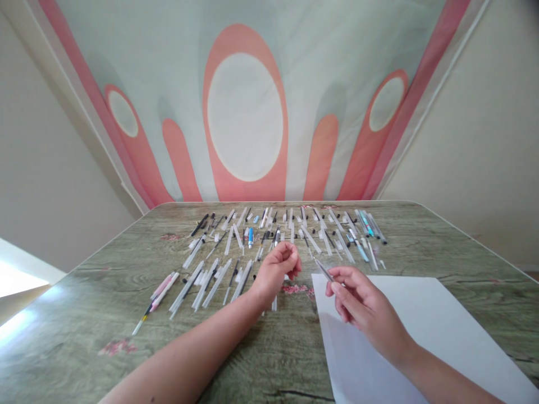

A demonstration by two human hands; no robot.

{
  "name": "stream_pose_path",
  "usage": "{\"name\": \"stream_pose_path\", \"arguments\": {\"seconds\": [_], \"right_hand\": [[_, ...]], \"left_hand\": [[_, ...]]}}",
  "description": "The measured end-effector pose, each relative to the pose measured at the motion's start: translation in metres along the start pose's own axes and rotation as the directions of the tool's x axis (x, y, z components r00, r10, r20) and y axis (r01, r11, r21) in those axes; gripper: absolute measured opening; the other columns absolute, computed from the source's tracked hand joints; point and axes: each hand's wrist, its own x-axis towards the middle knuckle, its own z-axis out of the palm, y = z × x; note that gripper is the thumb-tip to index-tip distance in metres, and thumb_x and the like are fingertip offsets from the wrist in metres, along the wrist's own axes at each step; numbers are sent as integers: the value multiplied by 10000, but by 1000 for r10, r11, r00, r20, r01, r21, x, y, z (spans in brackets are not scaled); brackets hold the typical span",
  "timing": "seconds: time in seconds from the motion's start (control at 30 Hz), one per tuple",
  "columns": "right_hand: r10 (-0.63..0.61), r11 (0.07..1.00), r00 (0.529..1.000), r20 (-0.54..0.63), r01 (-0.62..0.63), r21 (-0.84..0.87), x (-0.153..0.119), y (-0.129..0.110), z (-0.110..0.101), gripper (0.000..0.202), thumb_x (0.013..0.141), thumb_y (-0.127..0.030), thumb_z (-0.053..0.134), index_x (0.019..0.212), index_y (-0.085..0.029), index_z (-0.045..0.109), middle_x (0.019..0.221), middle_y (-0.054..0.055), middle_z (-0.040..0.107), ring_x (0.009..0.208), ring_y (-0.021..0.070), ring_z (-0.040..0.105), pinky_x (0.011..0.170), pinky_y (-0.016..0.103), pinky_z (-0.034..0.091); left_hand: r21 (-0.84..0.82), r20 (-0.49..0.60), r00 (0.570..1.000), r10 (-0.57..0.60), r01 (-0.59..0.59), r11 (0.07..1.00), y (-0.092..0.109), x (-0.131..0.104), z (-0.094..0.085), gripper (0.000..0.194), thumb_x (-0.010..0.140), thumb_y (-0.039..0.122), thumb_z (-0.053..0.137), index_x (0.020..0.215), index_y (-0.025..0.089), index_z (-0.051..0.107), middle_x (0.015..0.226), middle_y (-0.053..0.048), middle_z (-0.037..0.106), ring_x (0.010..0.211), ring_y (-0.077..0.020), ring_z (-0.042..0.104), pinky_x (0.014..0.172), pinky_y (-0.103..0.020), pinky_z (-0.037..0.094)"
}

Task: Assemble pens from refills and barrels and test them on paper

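Right hand [357, 298], over paper [425, 320] four o'clock from left hand [277, 266], pinches slim pen piece [324, 270]; left grip curled, contents unclear.

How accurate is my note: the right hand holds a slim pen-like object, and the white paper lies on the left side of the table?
The side is wrong: the head view shows the white paper on the right side of the table. The right hand does hold a slim pen-like object.

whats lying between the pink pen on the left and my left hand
In the head view, several clear tubes and thin dark rods lie on the table between the pink pen and your left hand.
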Motion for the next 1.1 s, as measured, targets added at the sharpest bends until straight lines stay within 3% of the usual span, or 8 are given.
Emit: {"name": "stream_pose_path", "arguments": {"seconds": [0.1, 0.2, 0.27, 0.37, 0.53, 0.73, 0.93, 1.1], "right_hand": [[-24, 999, 1000, -7, 23, -30, 1, 1, -1, 269, 913, -403, 436, 1105, -215, 454, 836, 17, 583, 499, 79, 464, 467, 222, 387], [-48, 993, 999, -15, 46, -105, 1, 2, -2, 277, 907, -399, 448, 1111, -214, 480, 831, 21, 604, 505, 87, 469, 501, 238, 420], [-64, 984, 998, -26, 59, -169, 2, 3, -4, 275, 897, -394, 469, 1109, -223, 507, 829, 22, 620, 542, 102, 505, 521, 238, 438], [-107, 962, 993, -49, 91, -257, 2, 3, -7, 266, 879, -384, 500, 1094, -237, 552, 857, 31, 645, 690, 147, 592, 612, 254, 479], [-162, 926, 982, -94, 119, -358, 4, 3, -12, 248, 858, -370, 532, 1069, -257, 597, 935, 33, 672, 813, 185, 633, 732, 289, 500], [-192, 895, 977, -95, 135, -426, 5, 2, -17, 234, 850, -371, 541, 1040, -257, 617, 967, 39, 681, 836, 202, 635, 732, 309, 511], [-259, 865, 965, -40, 214, -454, 4, -1, -18, 207, 857, -346, 529, 1020, -265, 628, 964, 30, 685, 831, 191, 636, 723, 296, 514], [-323, 828, 946, -21, 272, -490, 2, -2, -20, 192, 859, -307, 537, 1028, -282, 623, 948, 22, 681, 814, 186, 635, 704, 296, 510]], "left_hand": [[234, 10, 997, 77, -77, 969, 1, 1, -3, 203, 837, 353, 533, 736, 178, 512, 566, 35, 504, 509, -83, 417, 535, -199, 333], [449, 33, 987, 160, -157, 880, 5, -3, -2, 194, 840, 309, 522, 713, 175, 582, 620, 10, 566, 567, -100, 477, 593, -213, 362], [512, 56, 984, 171, -175, 841, 8, -5, 0, 101, 798, 255, 575, 785, 182, 644, 686, -7, 623, 626, -118, 534, 629, -220, 381], [510, 78, 986, 149, -168, 843, 13, -8, 3, 151, 745, 217, 634, 884, 189, 689, 755, -29, 668, 696, -142, 582, 668, -230, 402], [420, 67, 995, 75, -96, 903, 18, -8, 4, 142, 729, 273, 671, 815, 162, 694, 735, -35, 664, 661, -129, 567, 651, -233, 418], [117, 167, 982, -89, 70, 991, 17, -6, -1, 251, 775, 375, 634, 823, 128, 645, 716, -49, 651, 640, -120, 582, 666, -247, 445], [-114, 265, 920, -289, 328, 938, 14, -6, -3, 278, 715, 369, 706, 781, 122, 596, 772, -71, 664, 645, -137, 630, 564, -206, 422], [-199, 326, 894, -308, 383, 902, 14, -7, -2, 246, 714, 321, 718, 799, 121, 603, 795, -81, 688, 690, -170, 661, 679, -278, 480]]}}
